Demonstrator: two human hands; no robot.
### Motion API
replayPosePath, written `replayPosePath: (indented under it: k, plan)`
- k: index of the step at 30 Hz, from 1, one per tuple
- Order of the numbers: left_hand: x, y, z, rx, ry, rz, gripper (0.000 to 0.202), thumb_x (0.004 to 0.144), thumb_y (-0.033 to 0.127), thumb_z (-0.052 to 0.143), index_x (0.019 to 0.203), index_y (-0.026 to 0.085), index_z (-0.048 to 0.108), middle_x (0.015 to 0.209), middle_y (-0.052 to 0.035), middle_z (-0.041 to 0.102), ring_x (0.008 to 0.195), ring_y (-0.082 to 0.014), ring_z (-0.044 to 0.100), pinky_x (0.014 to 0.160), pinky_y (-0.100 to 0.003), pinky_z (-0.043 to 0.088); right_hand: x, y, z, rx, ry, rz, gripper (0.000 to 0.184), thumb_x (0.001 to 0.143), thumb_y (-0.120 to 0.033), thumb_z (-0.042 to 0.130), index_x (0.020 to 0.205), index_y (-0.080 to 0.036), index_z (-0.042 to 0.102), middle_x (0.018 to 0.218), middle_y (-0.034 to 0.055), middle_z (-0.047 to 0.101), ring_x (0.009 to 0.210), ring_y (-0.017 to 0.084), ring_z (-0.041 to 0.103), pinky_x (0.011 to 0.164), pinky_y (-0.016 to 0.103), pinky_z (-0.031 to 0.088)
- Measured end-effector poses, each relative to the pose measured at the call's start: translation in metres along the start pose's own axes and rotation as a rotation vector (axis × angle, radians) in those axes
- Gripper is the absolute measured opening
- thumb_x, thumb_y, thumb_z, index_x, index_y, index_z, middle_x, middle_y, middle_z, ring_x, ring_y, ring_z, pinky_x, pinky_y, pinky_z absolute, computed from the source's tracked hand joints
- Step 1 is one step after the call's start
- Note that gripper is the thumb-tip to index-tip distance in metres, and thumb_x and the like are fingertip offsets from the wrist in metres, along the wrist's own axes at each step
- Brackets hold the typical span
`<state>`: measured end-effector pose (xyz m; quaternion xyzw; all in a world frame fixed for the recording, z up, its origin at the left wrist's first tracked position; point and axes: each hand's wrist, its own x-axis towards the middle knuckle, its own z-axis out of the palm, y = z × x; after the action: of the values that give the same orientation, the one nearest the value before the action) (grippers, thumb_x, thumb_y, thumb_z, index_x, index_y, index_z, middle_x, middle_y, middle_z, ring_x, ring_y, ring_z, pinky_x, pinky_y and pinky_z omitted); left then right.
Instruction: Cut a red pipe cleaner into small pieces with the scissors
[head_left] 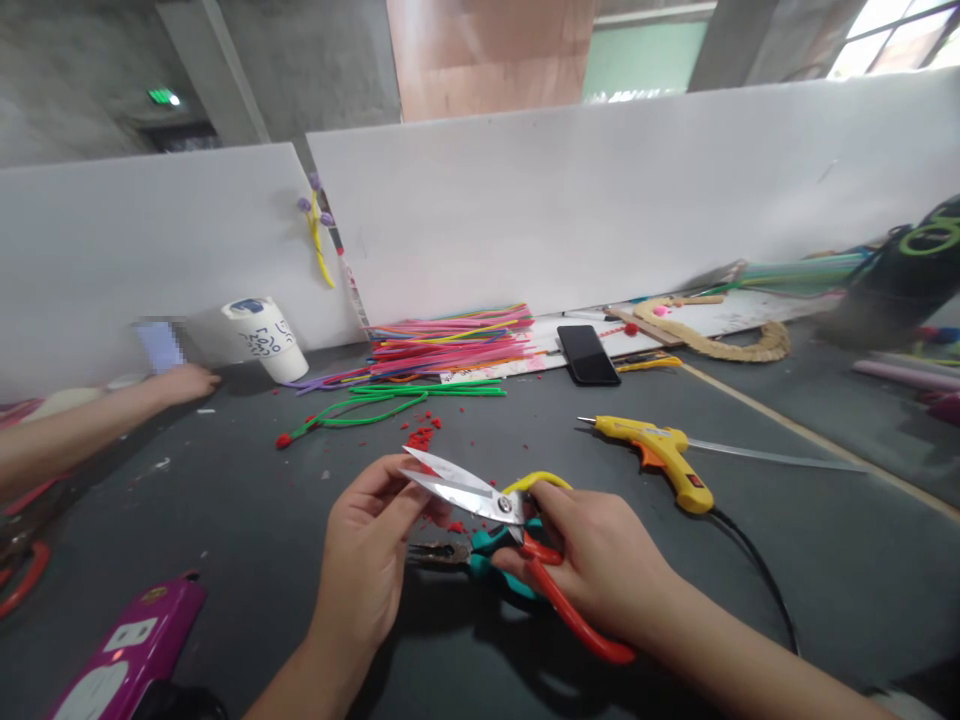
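Observation:
My right hand (600,565) grips the handles of a pair of scissors (480,495) with one yellow and one orange handle; the steel blades are slightly apart and point left. My left hand (371,540) is pinched at the blade tips, holding something small and red that I cannot make out. Under my hands lie teal-handled pliers (465,557) on the dark table (247,500). Red fuzzy scraps (421,437) are scattered just beyond the blades.
A yellow glue gun (664,460) with a black cord lies to the right. A pile of coloured pipe cleaners (450,345), green stems (390,405), a black phone (588,354) and a paper cup (264,338) sit farther back. Another person's arm (97,420) rests at left. A magenta power strip (127,645) lies near left.

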<state>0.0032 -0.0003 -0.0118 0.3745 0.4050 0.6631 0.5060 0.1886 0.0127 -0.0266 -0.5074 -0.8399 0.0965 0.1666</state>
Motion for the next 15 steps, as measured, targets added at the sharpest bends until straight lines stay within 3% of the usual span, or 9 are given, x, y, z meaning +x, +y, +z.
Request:
replayPosePath:
  k: [15]
  plan:
    - [0.0009, 0.0012, 0.0009, -0.014, 0.004, -0.008, 0.004, 0.067, 0.016, 0.068, 0.070, 0.016, 0.067, 0.062, 0.0018, 0.064, 0.052, -0.0072, 0.057, 0.051, -0.016, 0.046, 0.0000, -0.0009, 0.0019, -0.018, 0.009, -0.007, 0.033, 0.076, -0.051, 0.047, 0.072, -0.019, 0.053, 0.060, 0.0027, 0.060, 0.052, 0.016, 0.053, 0.047, 0.024, 0.022]
